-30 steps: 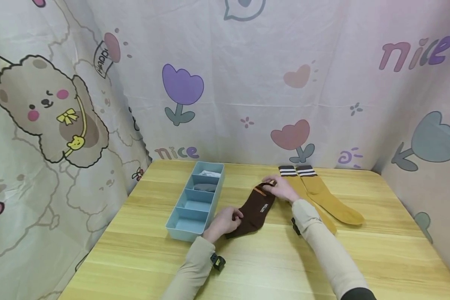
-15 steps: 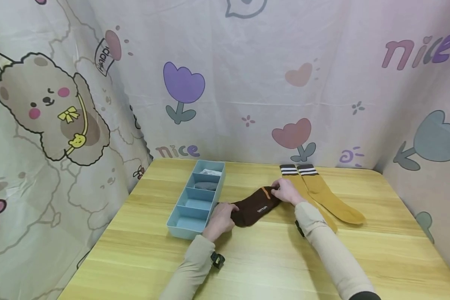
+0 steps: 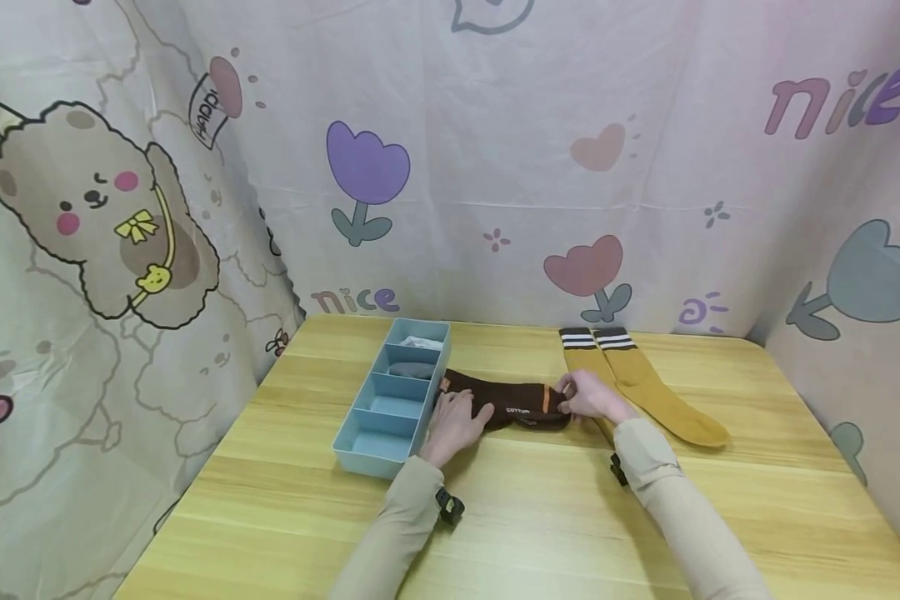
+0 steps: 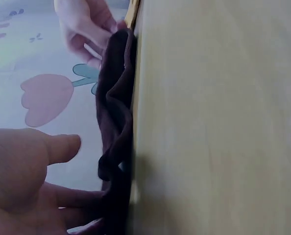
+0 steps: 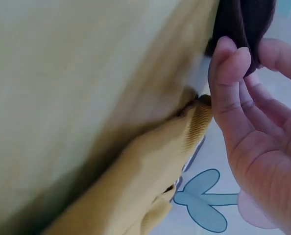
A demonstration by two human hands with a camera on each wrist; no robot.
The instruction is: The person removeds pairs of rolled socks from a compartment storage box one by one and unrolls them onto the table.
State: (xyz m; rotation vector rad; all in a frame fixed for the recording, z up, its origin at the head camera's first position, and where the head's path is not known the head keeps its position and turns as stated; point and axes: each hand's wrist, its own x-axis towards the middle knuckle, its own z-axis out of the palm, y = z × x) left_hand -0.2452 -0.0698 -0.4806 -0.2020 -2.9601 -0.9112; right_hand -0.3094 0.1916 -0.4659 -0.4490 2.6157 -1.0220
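Note:
A pair of dark brown socks [image 3: 506,396] with orange stripes and COTTON lettering lies sideways on the table, one sock over the other. My right hand [image 3: 594,395] pinches the cuff end between thumb and fingers, which shows in the right wrist view on the brown fabric [image 5: 243,29]. At the toe end my left hand [image 3: 453,425] rests with extended fingers on the socks, its thumb held apart. In the left wrist view the fabric [image 4: 117,98] runs in loose folds between both hands, and the left fingertips reach behind it.
Left of the socks stands a light blue divided box [image 3: 381,469]; its far compartments hold a white item [image 3: 422,343] and a grey item [image 3: 411,370]. Mustard yellow socks [image 3: 663,400] with striped cuffs lie at the right. A printed curtain [image 3: 480,167] hangs behind the table [image 3: 525,517].
The brown socks have turned from slanted to nearly level, their toe end swinging away beside the box. The right hand has moved right and nearer; the left fingers have spread from a grip.

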